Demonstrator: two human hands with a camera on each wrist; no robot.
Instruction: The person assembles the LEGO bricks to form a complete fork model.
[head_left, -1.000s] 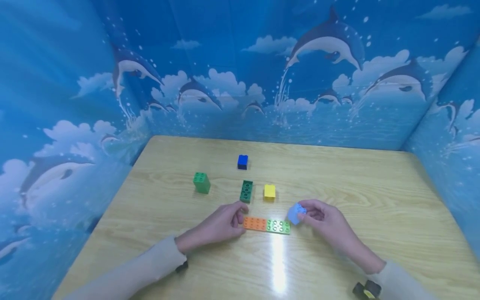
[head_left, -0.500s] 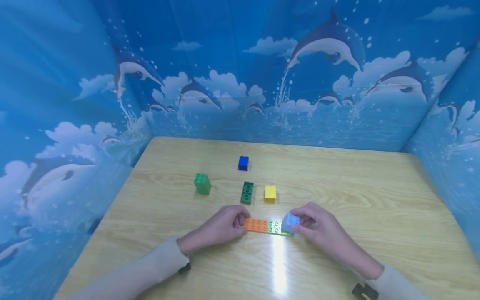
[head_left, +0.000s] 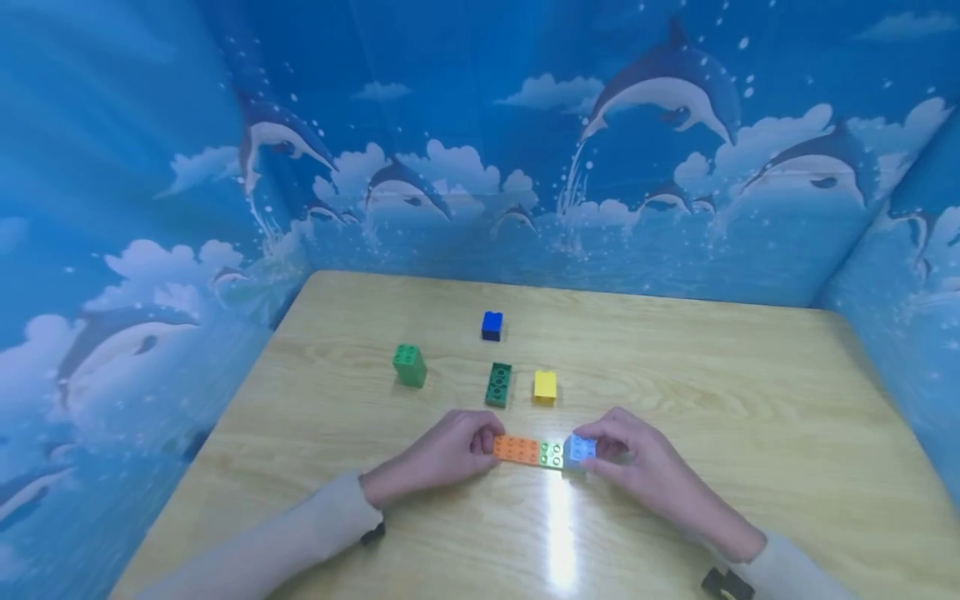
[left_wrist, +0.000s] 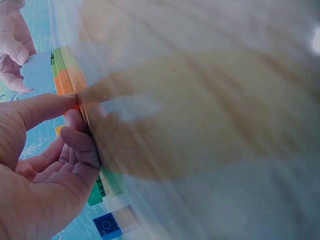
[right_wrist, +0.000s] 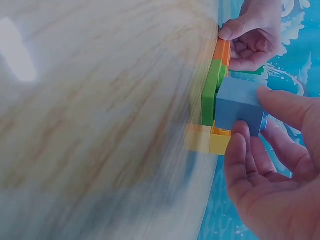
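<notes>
Beyond and to the left of the left hand, a tall green plastic brick (head_left: 410, 367) stands upright on the wood-grained counter (head_left: 705, 367). The left hand (head_left: 459, 452) pinches the near end of a flat orange studded brick (head_left: 516, 450) between thumb and curled fingers. Past its fingertips are a dark-blue block-shaped brick (head_left: 492, 326), farther off, and a long dark-green brick (head_left: 498, 385), its hollow side showing. A yellow block-shaped brick (head_left: 545, 387) lies beyond the gap between the hands. In that gap, a flat light-green studded brick (head_left: 551, 454) continues the orange one end to end. The right hand (head_left: 641, 454) grips a light-blue cube-like brick (head_left: 582, 447) over the light-green brick's right end; whether it is fully seated, I cannot tell.
</notes>
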